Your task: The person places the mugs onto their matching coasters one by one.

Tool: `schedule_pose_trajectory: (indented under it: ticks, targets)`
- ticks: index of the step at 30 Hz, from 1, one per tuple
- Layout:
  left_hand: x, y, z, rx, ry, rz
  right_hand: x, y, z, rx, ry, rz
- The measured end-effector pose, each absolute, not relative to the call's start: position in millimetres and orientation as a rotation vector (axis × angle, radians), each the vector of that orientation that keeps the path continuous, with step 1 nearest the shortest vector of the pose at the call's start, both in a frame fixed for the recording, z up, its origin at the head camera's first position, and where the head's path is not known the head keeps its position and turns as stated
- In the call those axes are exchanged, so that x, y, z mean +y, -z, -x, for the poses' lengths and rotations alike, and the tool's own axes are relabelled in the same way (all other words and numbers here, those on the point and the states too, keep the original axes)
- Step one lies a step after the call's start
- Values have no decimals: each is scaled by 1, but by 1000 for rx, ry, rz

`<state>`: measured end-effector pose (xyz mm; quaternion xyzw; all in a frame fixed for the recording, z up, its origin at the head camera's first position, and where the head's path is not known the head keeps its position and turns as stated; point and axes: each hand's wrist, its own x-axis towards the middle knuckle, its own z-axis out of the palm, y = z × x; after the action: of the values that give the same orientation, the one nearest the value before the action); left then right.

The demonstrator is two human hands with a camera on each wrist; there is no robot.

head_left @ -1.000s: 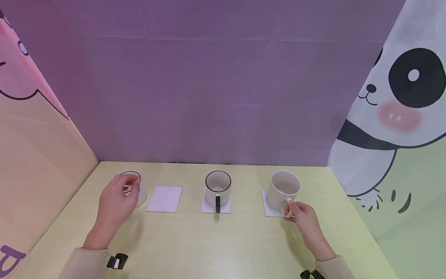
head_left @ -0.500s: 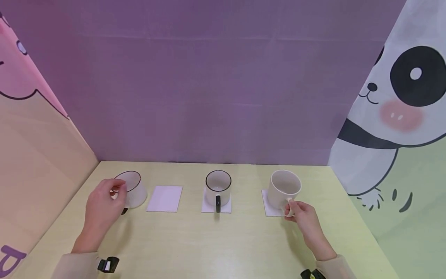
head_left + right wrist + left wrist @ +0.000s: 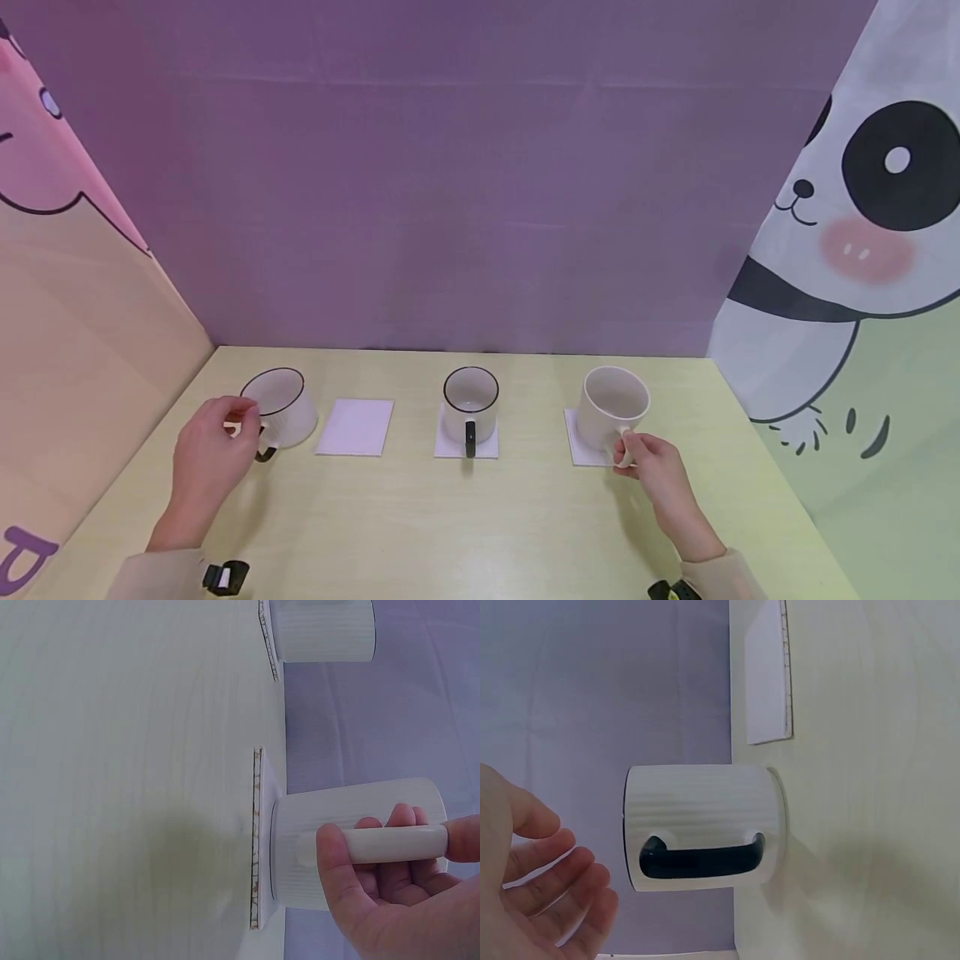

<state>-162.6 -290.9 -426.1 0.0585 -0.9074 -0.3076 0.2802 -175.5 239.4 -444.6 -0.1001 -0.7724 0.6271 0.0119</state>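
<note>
At the left of the head view, a white mug with a dark rim and black handle [image 3: 288, 421] stands directly on the table. My left hand [image 3: 213, 446] hovers beside it with loosely bent fingers, holding nothing; in the left wrist view a gap separates the fingertips [image 3: 592, 877] from the mug [image 3: 697, 806]. On the right, an all-white mug [image 3: 603, 412] sits upright on a square white coaster [image 3: 581, 454]. My right hand [image 3: 656, 471] pinches its handle [image 3: 397, 844] between thumb and fingers.
A bare square coaster [image 3: 354, 427] lies just right of the left mug. Mid-table, another black-handled mug [image 3: 471, 408] stands on its own coaster [image 3: 442, 450]. A purple cloth [image 3: 465, 208] hangs behind the table's back edge, with printed panels on both sides.
My left hand has moved left and toward me, off the left mug, whose rim and black handle now show. The right hand keeps its grip on the white mug's handle.
</note>
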Motion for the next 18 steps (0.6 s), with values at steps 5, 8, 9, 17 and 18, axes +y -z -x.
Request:
schedule_pose_trajectory:
  ticks: [5, 8, 9, 17, 18]
  targets:
    - [-297, 431, 161, -2490, 820, -227, 240, 444, 175, -2408, -1958, 310]
    - [-302, 434, 161, -2510, 819, -253, 240, 444, 175, -2407, -1959, 312]
    - [-303, 434, 161, -2516, 823, -262, 240, 444, 175, -2407, -1959, 312]
    - [-314, 440, 159, -2619, 865, -352, 240, 446, 177, -2406, -1969, 316]
    - [-315, 440, 160, -2633, 873, -365, 241, 446, 176, -2408, -1968, 316]
